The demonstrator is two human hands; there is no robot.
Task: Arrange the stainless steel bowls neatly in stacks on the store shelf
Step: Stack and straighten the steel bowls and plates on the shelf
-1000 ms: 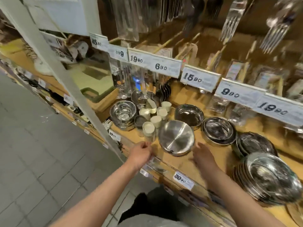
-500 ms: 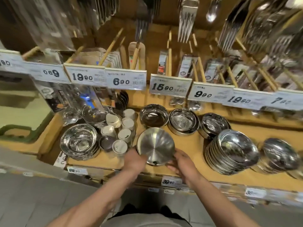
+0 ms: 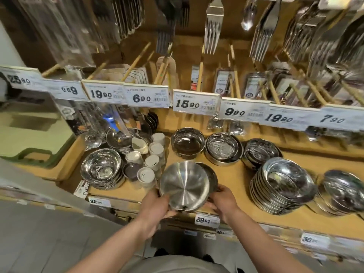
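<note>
Left hand: the left hand (image 3: pixel 155 206) grips the near-left rim of the brushed steel bowl (image 3: pixel 185 186), fingers curled under its edge.
Right hand: the right hand (image 3: pixel 222 201) grips the same bowl at its near-right rim, thumb on top.
Held bowl: tilted up toward the camera at the front edge of the wooden shelf (image 3: pixel 232 178), above the 39.90 price tag (image 3: pixel 206 220); a second rim shows just behind it, so it may be more than one bowl, cannot tell.
Left of it: cluster of white shakers (image 3: pixel 151 160) just beside the bowl; beyond them a stack of polished bowls (image 3: pixel 102 170).
Behind it: three bowl stacks in a row — dark-lined bowl (image 3: pixel 187 142), middle stack (image 3: pixel 223 148), right stack (image 3: pixel 260 152).
Right of it: tall leaning stack of wide bowls (image 3: pixel 283 182), tipped toward the camera; further right another stack (image 3: pixel 342 192), also leaning.
Above: row of price cards (image 3: pixel 195 101) on the upper rail; packaged forks (image 3: pixel 213 24) hang over the shelf.
</note>
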